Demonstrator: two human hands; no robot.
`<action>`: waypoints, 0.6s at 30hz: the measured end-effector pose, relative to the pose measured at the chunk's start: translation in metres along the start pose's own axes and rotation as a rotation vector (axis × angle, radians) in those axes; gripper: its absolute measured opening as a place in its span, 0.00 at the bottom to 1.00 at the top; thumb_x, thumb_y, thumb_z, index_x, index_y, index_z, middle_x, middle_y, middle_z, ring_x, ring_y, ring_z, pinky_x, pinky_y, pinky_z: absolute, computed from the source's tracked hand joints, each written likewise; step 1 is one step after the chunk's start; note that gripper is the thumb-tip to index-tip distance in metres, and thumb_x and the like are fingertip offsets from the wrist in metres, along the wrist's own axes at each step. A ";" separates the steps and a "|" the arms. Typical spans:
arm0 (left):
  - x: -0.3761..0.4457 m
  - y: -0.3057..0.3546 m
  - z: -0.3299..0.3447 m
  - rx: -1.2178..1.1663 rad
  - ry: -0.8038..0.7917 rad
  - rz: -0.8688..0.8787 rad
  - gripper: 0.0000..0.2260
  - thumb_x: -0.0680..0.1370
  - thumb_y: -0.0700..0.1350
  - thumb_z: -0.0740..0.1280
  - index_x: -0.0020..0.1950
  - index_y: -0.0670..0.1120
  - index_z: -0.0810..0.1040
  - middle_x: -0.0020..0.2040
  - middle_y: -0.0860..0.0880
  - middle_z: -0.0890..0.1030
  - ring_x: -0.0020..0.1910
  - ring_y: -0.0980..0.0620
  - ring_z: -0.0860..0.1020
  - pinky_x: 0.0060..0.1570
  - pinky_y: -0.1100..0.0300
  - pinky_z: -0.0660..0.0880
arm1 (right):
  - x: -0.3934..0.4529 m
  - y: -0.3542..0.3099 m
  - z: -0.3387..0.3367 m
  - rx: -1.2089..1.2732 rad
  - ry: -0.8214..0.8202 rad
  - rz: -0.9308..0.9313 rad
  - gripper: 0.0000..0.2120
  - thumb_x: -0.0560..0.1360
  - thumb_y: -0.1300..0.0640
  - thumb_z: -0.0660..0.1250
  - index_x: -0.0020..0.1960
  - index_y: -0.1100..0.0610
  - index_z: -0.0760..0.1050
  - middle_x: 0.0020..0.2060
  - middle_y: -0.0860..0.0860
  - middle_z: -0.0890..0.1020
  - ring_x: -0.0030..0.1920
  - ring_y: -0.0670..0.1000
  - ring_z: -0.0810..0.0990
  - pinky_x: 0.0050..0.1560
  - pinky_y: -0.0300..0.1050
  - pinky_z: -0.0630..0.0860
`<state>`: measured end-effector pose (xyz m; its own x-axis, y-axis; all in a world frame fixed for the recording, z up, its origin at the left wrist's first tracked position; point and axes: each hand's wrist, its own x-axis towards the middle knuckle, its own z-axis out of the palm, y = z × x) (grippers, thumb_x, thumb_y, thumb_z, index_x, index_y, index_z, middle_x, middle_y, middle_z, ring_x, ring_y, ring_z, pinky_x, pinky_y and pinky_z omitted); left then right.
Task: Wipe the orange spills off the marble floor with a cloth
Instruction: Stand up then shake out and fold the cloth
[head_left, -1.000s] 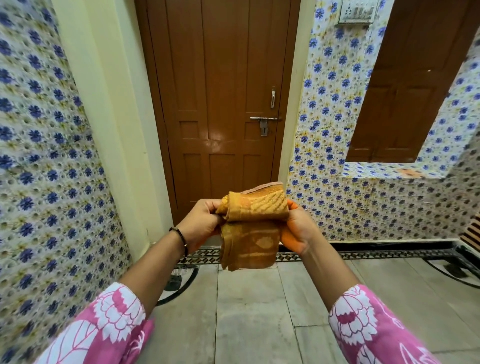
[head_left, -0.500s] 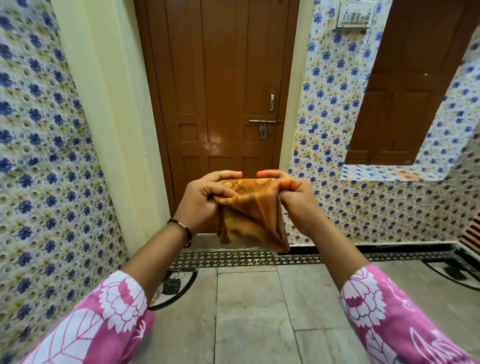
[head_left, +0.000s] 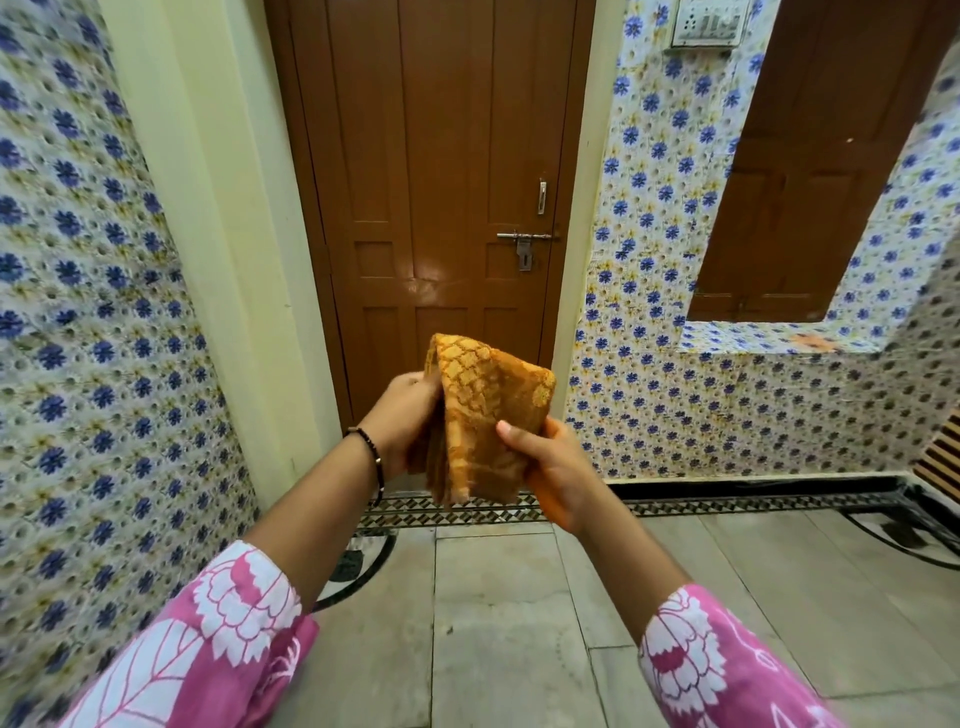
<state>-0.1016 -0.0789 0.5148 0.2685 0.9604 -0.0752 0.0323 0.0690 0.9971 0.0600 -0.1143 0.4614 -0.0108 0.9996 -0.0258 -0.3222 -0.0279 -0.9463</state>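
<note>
Both hands are holding a folded orange-and-mustard patterned cloth (head_left: 483, 415) upright at chest height, above the grey marble floor (head_left: 519, 623) and in front of a brown panelled wooden door (head_left: 441, 182). Left hand (head_left: 405, 421) is gripping the cloth's left edge, fingers hidden behind the fabric. Right hand (head_left: 550, 462) is pinching the lower right part, thumb lying across the front face. Cloth is sitting between the two hands, clear of the floor. Pink floral sleeves (head_left: 218, 649) are covering both forearms; blue-flowered wall covering (head_left: 675, 415) is flanking the door.
</note>
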 end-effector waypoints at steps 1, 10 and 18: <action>-0.004 -0.001 -0.001 -0.057 -0.058 -0.054 0.18 0.80 0.55 0.58 0.49 0.43 0.80 0.42 0.44 0.84 0.40 0.47 0.83 0.36 0.58 0.78 | 0.000 -0.002 0.000 0.031 0.019 -0.016 0.12 0.71 0.61 0.70 0.53 0.59 0.75 0.46 0.54 0.84 0.49 0.56 0.82 0.54 0.54 0.79; -0.021 -0.031 0.001 -0.127 -0.128 -0.160 0.17 0.77 0.58 0.62 0.58 0.48 0.76 0.53 0.46 0.84 0.48 0.48 0.82 0.44 0.54 0.78 | -0.010 0.012 -0.003 0.035 0.193 0.033 0.12 0.76 0.54 0.67 0.55 0.60 0.74 0.49 0.59 0.83 0.50 0.59 0.83 0.52 0.55 0.80; -0.019 -0.073 0.023 -0.119 -0.124 -0.053 0.15 0.73 0.35 0.70 0.55 0.49 0.74 0.53 0.47 0.82 0.50 0.50 0.81 0.47 0.57 0.79 | -0.038 0.025 -0.039 0.038 0.245 0.038 0.25 0.72 0.64 0.70 0.67 0.56 0.68 0.55 0.59 0.82 0.51 0.57 0.83 0.44 0.50 0.81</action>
<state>-0.0867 -0.1080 0.4427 0.3868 0.9142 -0.1212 -0.0631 0.1573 0.9855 0.0894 -0.1534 0.4265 0.2048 0.9683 -0.1430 -0.3610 -0.0611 -0.9306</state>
